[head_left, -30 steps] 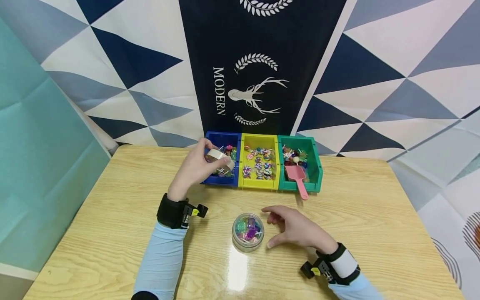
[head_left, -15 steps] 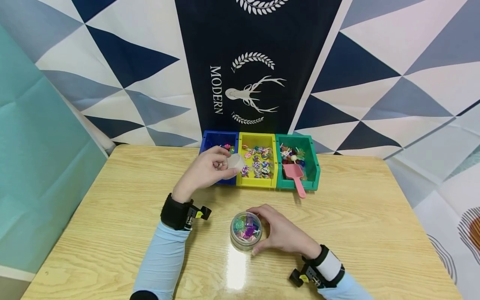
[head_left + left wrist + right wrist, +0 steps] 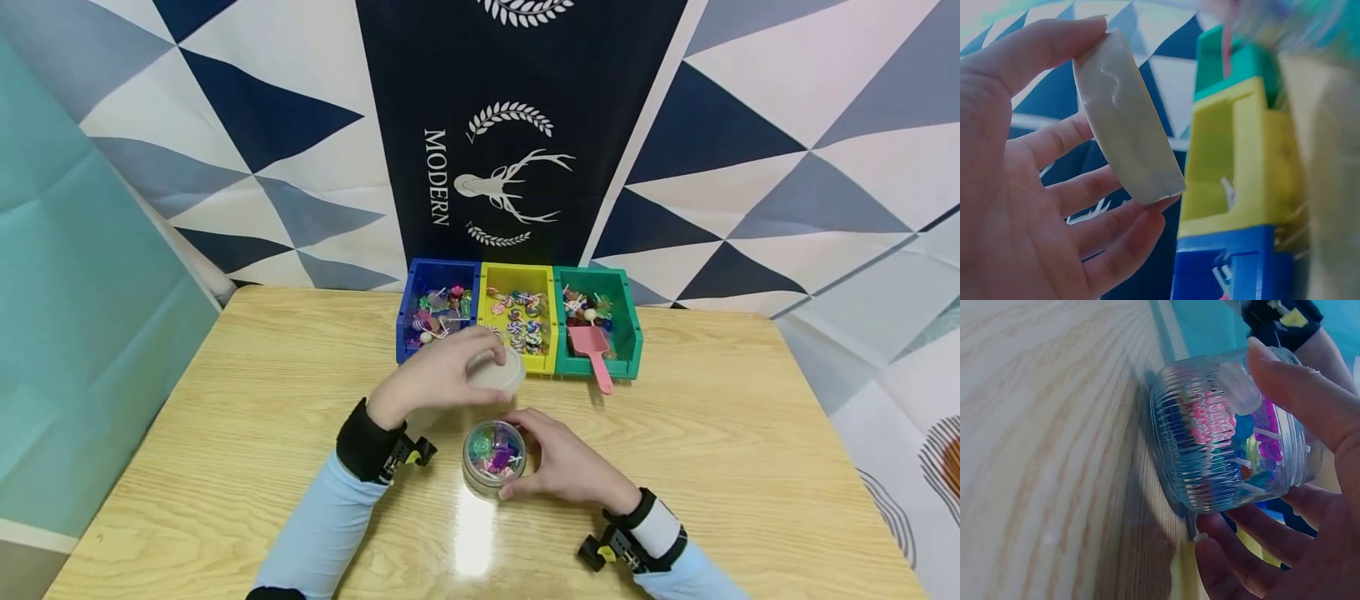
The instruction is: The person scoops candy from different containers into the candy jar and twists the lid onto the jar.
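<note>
A clear ribbed jar [image 3: 492, 457] full of small colourful charms stands upright and uncovered on the table. My right hand [image 3: 566, 462] grips it from the right, thumb near the front and fingers round the back, as the right wrist view shows of the jar [image 3: 1222, 431]. Just behind and above the jar, my left hand [image 3: 450, 372] holds a whitish round lid [image 3: 501, 372] by its edge. In the left wrist view the lid [image 3: 1125, 119] is pinched between thumb and fingertips, its rim side turned to the camera.
Three joined bins line the table's back edge: blue [image 3: 405, 333], yellow [image 3: 540, 365] and green [image 3: 632, 350], each with small charms. A pink scoop [image 3: 595, 354] lies in the green bin, its handle over the front. Behind them hangs a patterned cloth [image 3: 300, 150].
My left hand has brought the lid from the blue bin rightward and nearer, toward the jar. My right hand has moved left and taken hold of the jar, which stays in place.
</note>
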Demonstrator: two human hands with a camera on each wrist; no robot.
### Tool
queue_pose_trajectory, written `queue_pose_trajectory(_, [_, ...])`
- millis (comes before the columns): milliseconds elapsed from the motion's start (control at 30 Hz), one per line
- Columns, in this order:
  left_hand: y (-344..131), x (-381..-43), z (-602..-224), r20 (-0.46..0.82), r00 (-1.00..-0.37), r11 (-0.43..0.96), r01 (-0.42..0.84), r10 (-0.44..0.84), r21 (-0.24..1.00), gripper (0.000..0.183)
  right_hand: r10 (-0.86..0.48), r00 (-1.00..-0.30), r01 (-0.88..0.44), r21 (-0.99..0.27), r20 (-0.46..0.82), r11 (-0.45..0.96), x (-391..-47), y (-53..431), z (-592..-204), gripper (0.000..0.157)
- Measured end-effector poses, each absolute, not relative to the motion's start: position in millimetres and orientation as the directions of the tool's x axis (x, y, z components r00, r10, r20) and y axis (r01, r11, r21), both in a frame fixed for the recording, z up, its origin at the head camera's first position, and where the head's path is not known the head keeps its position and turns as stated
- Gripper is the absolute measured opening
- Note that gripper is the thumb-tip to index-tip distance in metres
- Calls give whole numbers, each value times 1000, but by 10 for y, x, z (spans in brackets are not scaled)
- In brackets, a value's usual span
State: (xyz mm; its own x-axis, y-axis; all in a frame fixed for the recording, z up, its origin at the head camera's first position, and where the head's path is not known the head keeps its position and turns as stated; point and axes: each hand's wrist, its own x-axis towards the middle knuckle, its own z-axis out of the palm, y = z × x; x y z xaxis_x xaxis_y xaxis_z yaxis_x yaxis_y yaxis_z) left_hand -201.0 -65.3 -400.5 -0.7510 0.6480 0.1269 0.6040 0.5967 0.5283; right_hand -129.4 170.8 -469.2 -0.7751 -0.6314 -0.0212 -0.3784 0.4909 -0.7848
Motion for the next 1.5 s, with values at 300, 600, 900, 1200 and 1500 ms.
queue_pose_trajectory(300, [-630,-1727,-4128,80,-700,573,640,709,512,54,-639,-769,-357,-826,-5,436,-1297,1702,-4749,100])
queue_pose_trajectory(600, [-646,-1460,-4200,117,-658,542,697,744,469,55,-615,-788,-326,-823,-36,466,-1299,1713,-4752,80])
queue_pose_trajectory(900, [-630,-1342,-4256,109,-651,550,709,751,442,57,-618,-786,-360,-794,-26,490,-1302,1725,-4758,76])
queue_pose_trajectory(1200, [-593,-1298,-4303,137,-631,544,743,763,391,57,-622,-783,-379,-791,-2,480,-1303,1719,-4771,78])
queue_pose_trajectory(1500, [-605,-1309,-4336,134,-616,518,745,777,420,57,-620,-784,-381,-795,8,471,-1306,1720,-4804,78])
